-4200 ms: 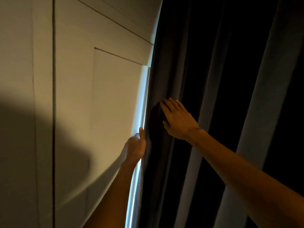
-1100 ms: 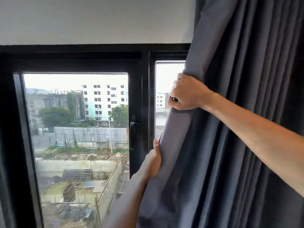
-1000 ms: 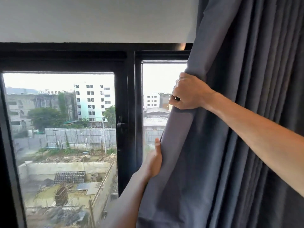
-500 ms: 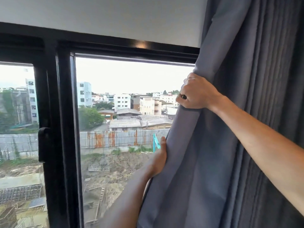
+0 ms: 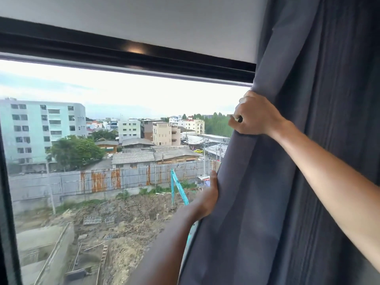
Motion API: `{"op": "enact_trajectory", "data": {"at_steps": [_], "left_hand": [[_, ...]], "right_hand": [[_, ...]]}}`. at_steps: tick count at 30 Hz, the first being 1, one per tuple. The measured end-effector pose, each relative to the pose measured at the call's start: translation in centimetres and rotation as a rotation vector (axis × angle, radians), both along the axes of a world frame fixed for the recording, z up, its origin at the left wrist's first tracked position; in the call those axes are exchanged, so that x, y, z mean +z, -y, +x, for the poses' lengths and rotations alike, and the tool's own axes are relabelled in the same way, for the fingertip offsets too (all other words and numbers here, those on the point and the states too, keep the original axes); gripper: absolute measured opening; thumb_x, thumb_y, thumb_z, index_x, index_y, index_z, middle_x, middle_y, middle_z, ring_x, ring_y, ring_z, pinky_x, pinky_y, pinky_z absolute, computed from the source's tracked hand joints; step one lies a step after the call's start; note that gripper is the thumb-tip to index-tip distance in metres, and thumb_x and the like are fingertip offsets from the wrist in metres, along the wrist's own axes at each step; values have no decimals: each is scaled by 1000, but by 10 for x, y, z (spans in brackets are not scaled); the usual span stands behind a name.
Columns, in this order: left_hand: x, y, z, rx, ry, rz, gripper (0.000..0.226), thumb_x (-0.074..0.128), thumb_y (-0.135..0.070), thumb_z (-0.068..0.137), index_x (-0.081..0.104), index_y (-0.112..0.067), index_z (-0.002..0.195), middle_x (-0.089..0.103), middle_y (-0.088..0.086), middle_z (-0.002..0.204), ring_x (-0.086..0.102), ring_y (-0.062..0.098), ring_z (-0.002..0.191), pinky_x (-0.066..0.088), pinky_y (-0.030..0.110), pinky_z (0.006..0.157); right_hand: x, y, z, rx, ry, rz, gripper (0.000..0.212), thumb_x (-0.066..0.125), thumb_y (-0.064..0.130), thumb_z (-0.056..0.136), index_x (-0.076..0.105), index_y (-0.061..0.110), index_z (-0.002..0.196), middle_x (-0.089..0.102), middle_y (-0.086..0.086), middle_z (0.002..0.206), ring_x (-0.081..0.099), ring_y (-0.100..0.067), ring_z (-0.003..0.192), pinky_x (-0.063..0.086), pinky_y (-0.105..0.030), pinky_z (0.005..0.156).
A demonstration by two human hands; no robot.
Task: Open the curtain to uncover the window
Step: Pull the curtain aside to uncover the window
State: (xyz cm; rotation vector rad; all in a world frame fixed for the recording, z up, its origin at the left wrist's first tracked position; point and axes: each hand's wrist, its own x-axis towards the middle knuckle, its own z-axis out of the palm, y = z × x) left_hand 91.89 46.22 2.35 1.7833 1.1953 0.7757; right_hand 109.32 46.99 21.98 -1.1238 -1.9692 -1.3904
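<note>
A dark grey curtain point(image 5: 287, 182) hangs bunched in folds over the right part of the view. Its left edge runs down from the top of the black window frame point(image 5: 144, 56). My right hand point(image 5: 255, 117) is closed in a fist on that edge, high up. My left hand point(image 5: 209, 198) holds the same edge lower down, fingers wrapped behind the fabric, thumb pointing up. The window pane point(image 5: 102, 151) to the left of the curtain is uncovered and shows buildings and a building site outside.
A white wall point(image 5: 144, 17) runs above the window frame. A black vertical frame bar point(image 5: 6, 202) stands at the far left edge. My two forearms cross the lower right of the view.
The curtain edge has travelled to the right with both hands on it. The middle frame bar with its handle has slid out of view to the left, and more glass is uncovered.
</note>
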Motion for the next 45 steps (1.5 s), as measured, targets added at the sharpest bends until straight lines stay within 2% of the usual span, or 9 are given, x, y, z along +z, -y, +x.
{"op": "enact_trajectory", "data": {"at_steps": [8, 13, 20, 23, 28, 36, 40, 42, 45], "left_hand": [[5, -25, 49, -36, 60, 14, 87, 6, -72, 85, 26, -16, 149, 28, 9, 158, 24, 22, 146, 12, 29, 118], [8, -34, 74, -78, 46, -15, 126, 1, -92, 51, 33, -17, 147, 42, 9, 150, 33, 21, 142, 17, 39, 121], [7, -53, 107, -129, 142, -13, 104, 7, -82, 74, 36, -12, 145, 46, 7, 148, 35, 18, 140, 16, 24, 116], [5, -65, 121, -58, 67, 43, 105, -2, -79, 75, 39, -10, 143, 49, 15, 144, 39, 25, 139, 19, 33, 117], [13, -74, 141, -75, 41, 60, 97, 1, -72, 74, 24, -16, 149, 45, 20, 146, 41, 31, 136, 26, 36, 111], [24, -79, 182, -74, -17, 118, 96, -6, -64, 72, 29, -17, 148, 50, 28, 139, 47, 40, 129, 31, 43, 108], [23, -80, 201, -58, -29, 122, 64, 13, -40, 91, -1, -23, 151, 50, 33, 135, 51, 46, 122, 36, 46, 101], [23, -82, 209, -49, -45, 139, 67, 20, -24, 93, -19, -26, 147, 48, 35, 134, 51, 49, 118, 38, 51, 99], [25, -88, 215, -56, -101, 200, 68, 21, -23, 92, -21, -27, 146, 47, 36, 134, 51, 51, 117, 39, 54, 101]], "right_hand": [[7, -21, 51, -38, 9, 50, 49, 37, 43, 86, 40, 19, 44, 57, -3, 49, 37, -21, 64, 50, -37, 76], [8, -28, 75, -58, -16, 44, 50, 35, 44, 88, 38, 20, 44, 58, -8, 51, 38, -24, 64, 49, -37, 73], [10, -42, 103, -142, -17, 24, 50, 34, 42, 88, 54, 17, 48, 64, -11, 58, 54, -32, 71, 48, -38, 79], [9, -47, 113, -136, -21, 13, 45, 35, 40, 87, 45, 19, 47, 63, -10, 57, 54, -32, 71, 49, -38, 79], [14, -55, 134, -218, -63, 29, 54, 34, 38, 83, 61, 6, 50, 61, -16, 60, 57, -36, 77, 48, -36, 67], [24, -59, 172, -350, -72, 3, 58, 29, 39, 83, 62, 2, 52, 64, -22, 63, 57, -40, 76, 52, -39, 68], [24, -63, 191, -396, -78, -18, 54, 29, 36, 83, 57, 4, 49, 64, -21, 62, 57, -39, 75, 52, -40, 71], [25, -65, 200, -411, -75, -17, 53, 27, 35, 83, 53, 6, 47, 63, -23, 61, 56, -39, 72, 51, -42, 76], [26, -70, 205, -399, -81, 5, 50, 29, 34, 82, 48, 8, 45, 61, -22, 59, 56, -38, 71, 49, -39, 73]]}}
